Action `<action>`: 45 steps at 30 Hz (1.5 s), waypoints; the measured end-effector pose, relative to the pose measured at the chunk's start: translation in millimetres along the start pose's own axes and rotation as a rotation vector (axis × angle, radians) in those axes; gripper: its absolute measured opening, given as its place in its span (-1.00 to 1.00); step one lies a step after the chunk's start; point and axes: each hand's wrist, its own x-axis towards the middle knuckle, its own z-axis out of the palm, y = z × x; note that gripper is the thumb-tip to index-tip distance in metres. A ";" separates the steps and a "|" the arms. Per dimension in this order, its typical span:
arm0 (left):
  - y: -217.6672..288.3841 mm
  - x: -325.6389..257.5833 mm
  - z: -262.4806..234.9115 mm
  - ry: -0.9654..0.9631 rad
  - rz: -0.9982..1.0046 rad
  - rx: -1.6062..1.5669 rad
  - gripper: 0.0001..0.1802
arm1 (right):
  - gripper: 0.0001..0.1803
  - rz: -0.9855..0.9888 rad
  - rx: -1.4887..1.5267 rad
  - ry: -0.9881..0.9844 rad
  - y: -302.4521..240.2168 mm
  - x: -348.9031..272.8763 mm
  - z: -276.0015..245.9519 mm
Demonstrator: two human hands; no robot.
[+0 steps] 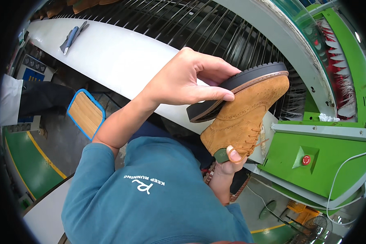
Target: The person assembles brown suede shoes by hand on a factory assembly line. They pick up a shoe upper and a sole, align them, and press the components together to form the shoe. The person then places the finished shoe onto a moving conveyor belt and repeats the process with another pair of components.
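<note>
- Looking past the fingers, we see a long white worktop point(118, 57) curving behind them, and a green machine point(333, 142) just to their right.
- We hold a tan suede lace-up shoe point(244, 118) with a dark sole in the air between both hands, sole tilted up, toe toward the machine.
- Below the left fingers stands a blue-edged wooden stool point(85, 114).
- Our left hand point(183, 81) is clenched on the sole, thumb along its edge.
- Our right hand point(225, 168) grips the heel collar from below.
- We judge this to be a check of the sole; turning the shoe further calls for a firm heel grip while the left fingers loosen.
- Far above the left fingers, a blue-handled tool point(71, 38) lies on the worktop.
</note>
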 end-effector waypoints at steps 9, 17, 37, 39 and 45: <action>-2.5 -4.2 3.2 0.048 -0.037 -0.014 -0.58 | 0.28 0.033 0.029 0.026 -5.5 5.7 12.6; -14.6 -14.2 21.1 0.201 -0.161 -0.066 -0.64 | 0.26 0.026 -0.133 -0.003 -16.3 13.1 22.6; -26.7 -3.6 31.1 0.147 -0.108 -0.389 -0.41 | 0.33 0.041 -0.247 -0.189 -33.5 26.7 28.8; -20.2 -4.6 31.8 0.144 -0.083 -0.349 -0.41 | 0.32 0.009 -0.271 -0.216 -37.6 28.3 30.9; -33.0 -12.9 34.7 0.297 -0.071 -0.524 -0.45 | 0.23 -0.210 -0.490 -0.352 -40.1 46.3 20.6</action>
